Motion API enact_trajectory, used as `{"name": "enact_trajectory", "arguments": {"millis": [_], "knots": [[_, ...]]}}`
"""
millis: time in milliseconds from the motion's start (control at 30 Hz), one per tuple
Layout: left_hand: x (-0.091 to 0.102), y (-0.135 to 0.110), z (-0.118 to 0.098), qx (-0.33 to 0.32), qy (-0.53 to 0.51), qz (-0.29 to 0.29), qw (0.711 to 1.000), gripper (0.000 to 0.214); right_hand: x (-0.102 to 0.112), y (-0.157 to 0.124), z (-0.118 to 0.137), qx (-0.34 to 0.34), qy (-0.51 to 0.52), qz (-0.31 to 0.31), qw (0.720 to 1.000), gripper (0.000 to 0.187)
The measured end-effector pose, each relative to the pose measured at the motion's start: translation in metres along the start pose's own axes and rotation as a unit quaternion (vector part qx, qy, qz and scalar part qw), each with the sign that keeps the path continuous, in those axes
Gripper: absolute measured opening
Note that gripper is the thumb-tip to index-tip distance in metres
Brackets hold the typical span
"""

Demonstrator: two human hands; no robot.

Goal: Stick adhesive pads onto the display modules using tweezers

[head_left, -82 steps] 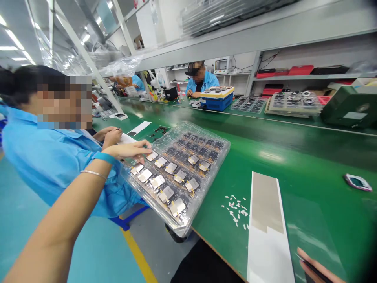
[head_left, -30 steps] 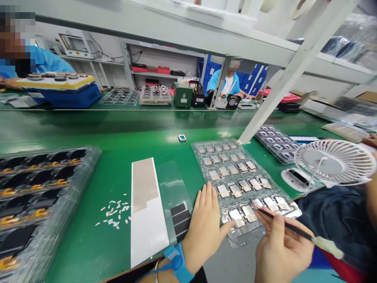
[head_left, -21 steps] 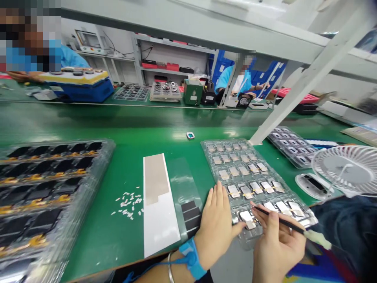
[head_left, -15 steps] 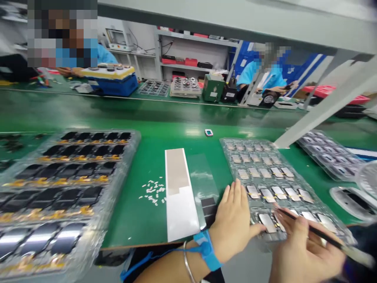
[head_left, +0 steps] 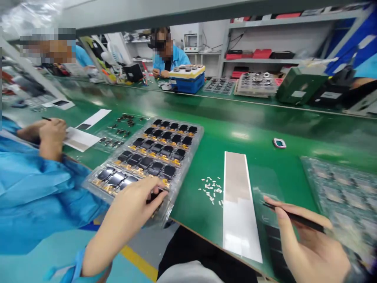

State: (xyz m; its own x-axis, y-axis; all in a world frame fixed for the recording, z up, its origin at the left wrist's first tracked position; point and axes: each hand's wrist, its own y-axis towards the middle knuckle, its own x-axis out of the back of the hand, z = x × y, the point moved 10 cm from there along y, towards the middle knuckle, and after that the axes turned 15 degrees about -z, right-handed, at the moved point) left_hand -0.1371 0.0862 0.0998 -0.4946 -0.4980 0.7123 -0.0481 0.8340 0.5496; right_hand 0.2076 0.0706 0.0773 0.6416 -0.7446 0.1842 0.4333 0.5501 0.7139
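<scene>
The left hand (head_left: 138,200) is held half closed, its fingertips laid on the near side of a clear plastic blister tray (head_left: 198,131); whether anything is pinched beneath them cannot be told. The tray rests on the green table (head_left: 188,214), just ahead of the left hand, with its long axis running toward the table's far side. Rows of flat black modules (head_left: 156,169) with yellow tabs lie across that axis. The tray is judged light, thin and liable to flex, so it would best be taken by its rim with both hands (the tabs look fragile and should be left untouched). The right hand (head_left: 312,251) is closed on a slim black tool (head_left: 297,214), whose tip points left toward a white strip with grey film (head_left: 237,204) lying between the hands.
</scene>
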Motion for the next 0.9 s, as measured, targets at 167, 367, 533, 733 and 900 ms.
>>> {"name": "enact_trajectory", "arguments": {"millis": [167, 367, 533, 733, 900], "knots": [[0.004, -0.015, 0.012, -0.010, 0.069, 0.046, 0.996, 0.015, -0.021, -0.010, 0.019, 0.130, 0.036, 0.078, 0.988, 0.005], [0.007, -0.007, 0.008, -0.057, 0.137, 0.074, 0.986, 0.014, -0.013, -0.018, 0.004, 0.096, 0.063, 0.071, 0.991, 0.010], [0.007, -0.004, -0.021, 0.000, -0.055, 0.066, 0.996, 0.024, -0.010, -0.017, 0.000, 0.060, 0.095, 0.056, 0.992, 0.020], [-0.072, -0.020, -0.087, 0.079, -0.284, 0.146, 0.945, 0.023, -0.007, -0.016, -0.004, 0.036, 0.092, 0.052, 0.994, 0.022], [-0.134, -0.028, -0.094, 0.184, -0.371, 0.209, 0.886, 0.004, -0.014, -0.015, 0.004, 0.034, 0.096, 0.110, 0.989, 0.021]]}}
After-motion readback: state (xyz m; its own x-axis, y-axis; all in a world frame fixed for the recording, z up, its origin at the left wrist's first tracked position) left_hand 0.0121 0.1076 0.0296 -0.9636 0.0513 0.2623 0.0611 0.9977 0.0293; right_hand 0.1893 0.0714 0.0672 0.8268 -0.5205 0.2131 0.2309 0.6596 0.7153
